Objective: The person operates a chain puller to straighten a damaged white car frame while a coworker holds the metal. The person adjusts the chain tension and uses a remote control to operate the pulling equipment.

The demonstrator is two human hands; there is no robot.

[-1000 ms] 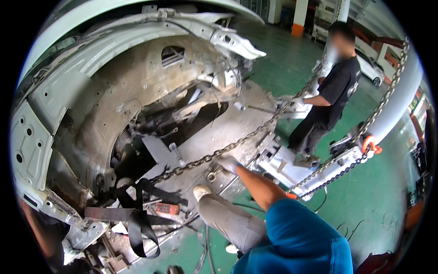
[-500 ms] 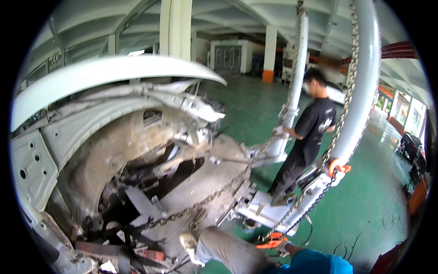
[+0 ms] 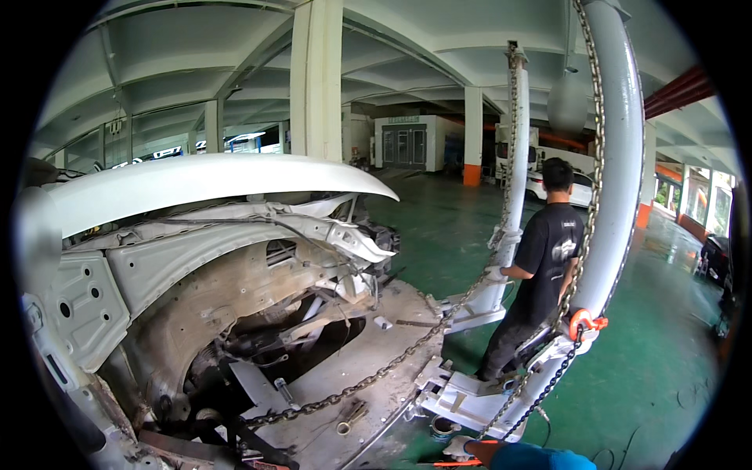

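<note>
My right hand, in a pale glove below a blue sleeve, is low in the picture. Its fingers look closed on an orange chain hook, mostly cut off by the lower edge. Beside the hand, a steel chain and a darker chain run down from the grey column. Another orange hook is fastened round that column. A longer chain crosses the metal platform toward the car body. My left hand is out of view.
A stripped white car body with an open wheel arch fills the left. A ring-ended metal part lies on the platform. One person in black stands between two tall columns, one hand at the farther one.
The view has tilted up, so my leg and shoe have left the picture. My right hand and the orange hook now sit lower. The person in black has turned away more.
</note>
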